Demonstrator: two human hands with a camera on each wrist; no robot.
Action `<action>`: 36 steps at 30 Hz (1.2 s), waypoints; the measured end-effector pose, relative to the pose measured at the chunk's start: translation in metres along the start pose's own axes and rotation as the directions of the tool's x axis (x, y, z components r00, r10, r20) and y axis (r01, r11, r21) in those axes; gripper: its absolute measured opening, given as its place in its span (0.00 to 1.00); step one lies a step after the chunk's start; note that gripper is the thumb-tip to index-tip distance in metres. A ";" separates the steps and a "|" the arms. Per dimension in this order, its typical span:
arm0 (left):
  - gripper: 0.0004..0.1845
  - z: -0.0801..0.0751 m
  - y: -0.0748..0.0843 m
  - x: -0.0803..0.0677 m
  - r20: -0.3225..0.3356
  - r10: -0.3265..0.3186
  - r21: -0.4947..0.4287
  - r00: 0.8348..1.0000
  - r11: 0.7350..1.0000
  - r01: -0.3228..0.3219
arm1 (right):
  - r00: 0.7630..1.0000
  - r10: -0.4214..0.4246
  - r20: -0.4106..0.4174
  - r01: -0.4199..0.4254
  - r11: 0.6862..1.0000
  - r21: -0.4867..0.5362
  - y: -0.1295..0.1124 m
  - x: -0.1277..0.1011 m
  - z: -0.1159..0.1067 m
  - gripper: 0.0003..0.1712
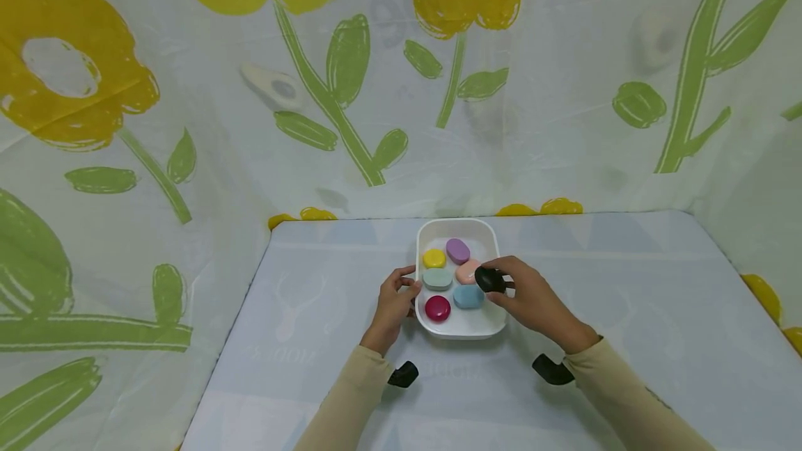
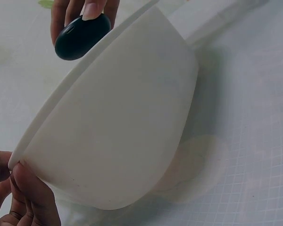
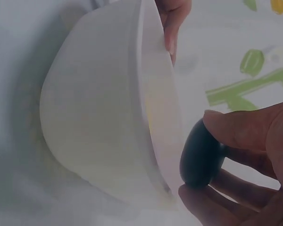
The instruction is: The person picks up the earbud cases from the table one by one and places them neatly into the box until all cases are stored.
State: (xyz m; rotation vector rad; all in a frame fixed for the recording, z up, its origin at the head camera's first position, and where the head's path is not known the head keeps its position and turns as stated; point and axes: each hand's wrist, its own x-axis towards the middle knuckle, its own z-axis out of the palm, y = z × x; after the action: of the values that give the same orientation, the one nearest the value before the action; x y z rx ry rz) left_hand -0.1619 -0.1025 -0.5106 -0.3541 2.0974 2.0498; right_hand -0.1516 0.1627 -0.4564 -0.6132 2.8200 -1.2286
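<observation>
Head downward; both wrists close beside bowl [image 2: 118, 127].

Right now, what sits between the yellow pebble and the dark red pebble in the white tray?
In the head view, a grey-green oval pebble lies between the yellow pebble and the dark red pebble, inside the white tray.

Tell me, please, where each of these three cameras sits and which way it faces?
Head: above, looking forward and down at the white tray of coloured pebbles; both hands and sleeves show.
Left wrist: low beside the tray's outer wall; left hand at its rim.
Right wrist: low on the opposite side; right hand pinches the black pebble.
All three views share the tray and the black pebble.
</observation>
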 end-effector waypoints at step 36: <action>0.22 0.001 0.001 0.000 0.004 0.018 -0.005 1.000 1.000 -0.018 | 0.928 -0.137 0.346 0.171 0.983 -0.070 -0.008 0.005 0.024 0.24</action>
State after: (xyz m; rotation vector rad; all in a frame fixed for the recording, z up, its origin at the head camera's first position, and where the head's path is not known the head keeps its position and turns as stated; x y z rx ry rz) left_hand -0.1618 -0.1015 -0.5094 -0.3324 2.1012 2.0638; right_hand -0.1498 0.1391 -0.4661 -0.9653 2.5903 -0.8962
